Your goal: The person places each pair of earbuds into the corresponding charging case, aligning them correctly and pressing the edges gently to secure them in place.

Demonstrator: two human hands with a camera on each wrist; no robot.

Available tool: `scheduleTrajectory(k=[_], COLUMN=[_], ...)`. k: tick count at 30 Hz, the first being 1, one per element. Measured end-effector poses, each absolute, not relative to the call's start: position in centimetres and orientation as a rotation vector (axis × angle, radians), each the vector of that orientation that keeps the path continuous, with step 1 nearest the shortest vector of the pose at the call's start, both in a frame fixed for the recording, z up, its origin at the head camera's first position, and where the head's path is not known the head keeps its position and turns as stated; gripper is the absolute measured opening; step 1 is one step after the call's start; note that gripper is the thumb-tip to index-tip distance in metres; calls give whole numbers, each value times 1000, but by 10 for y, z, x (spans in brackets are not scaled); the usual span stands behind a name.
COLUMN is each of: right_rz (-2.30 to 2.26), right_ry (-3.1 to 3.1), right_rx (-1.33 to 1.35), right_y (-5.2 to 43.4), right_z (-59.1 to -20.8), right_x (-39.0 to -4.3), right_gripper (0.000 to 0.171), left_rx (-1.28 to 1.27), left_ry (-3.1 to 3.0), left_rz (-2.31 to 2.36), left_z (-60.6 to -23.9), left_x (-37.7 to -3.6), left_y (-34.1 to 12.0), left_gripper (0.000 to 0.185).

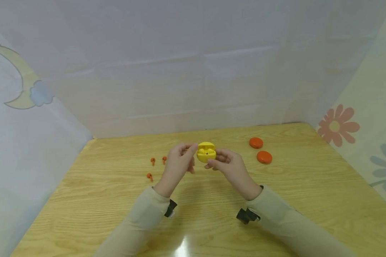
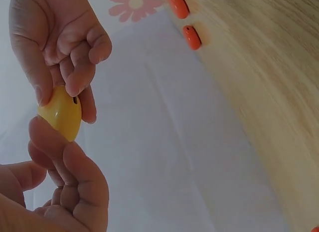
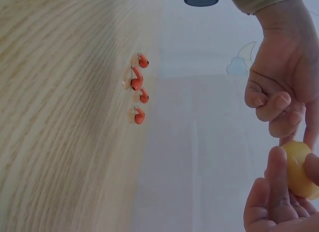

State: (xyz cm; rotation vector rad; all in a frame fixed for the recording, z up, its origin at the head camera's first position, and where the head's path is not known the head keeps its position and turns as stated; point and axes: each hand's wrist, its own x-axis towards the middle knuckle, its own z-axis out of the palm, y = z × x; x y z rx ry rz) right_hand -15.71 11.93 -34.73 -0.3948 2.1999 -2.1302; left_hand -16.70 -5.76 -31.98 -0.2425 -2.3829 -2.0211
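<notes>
A round yellow earbud case (image 1: 206,157) is held up above the table with its lid raised, yellow earbuds showing inside. My right hand (image 1: 231,165) grips the lower part from the right, thumb in front and fingers behind. From the left, my left hand (image 1: 179,160) pinches the edge near the lid. In the left wrist view the case (image 2: 62,115) sits between both hands' fingertips. The right wrist view shows the case (image 3: 297,167) partly covered by the right hand's fingers.
Several loose orange earbuds (image 3: 137,82) lie on the wooden table (image 1: 115,207), left of the hands. Two closed orange cases (image 1: 264,157) stand at the right. A pale cloth wall (image 1: 193,89) rises behind. Dark wrist cameras (image 1: 247,216) sit at the sleeves.
</notes>
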Motion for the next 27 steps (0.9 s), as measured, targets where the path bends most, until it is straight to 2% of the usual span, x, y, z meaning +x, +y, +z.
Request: scheduleTrajectory(k=[11,27], right_rz=[-2133,-2150], right_ry=[2174,2151], right_rx=[-435,-464], right_y=[121,121], right_z=[-348,-349], right_x=[-155,-154], right_gripper=[37,36], left_rx=[-52,-48], left_ry=[-2375,-2365], left_rz=[-2301,-2364], left_z=[-319,-320], left_x=[-170,-171], left_y=[-56,-58], left_gripper=[40,35])
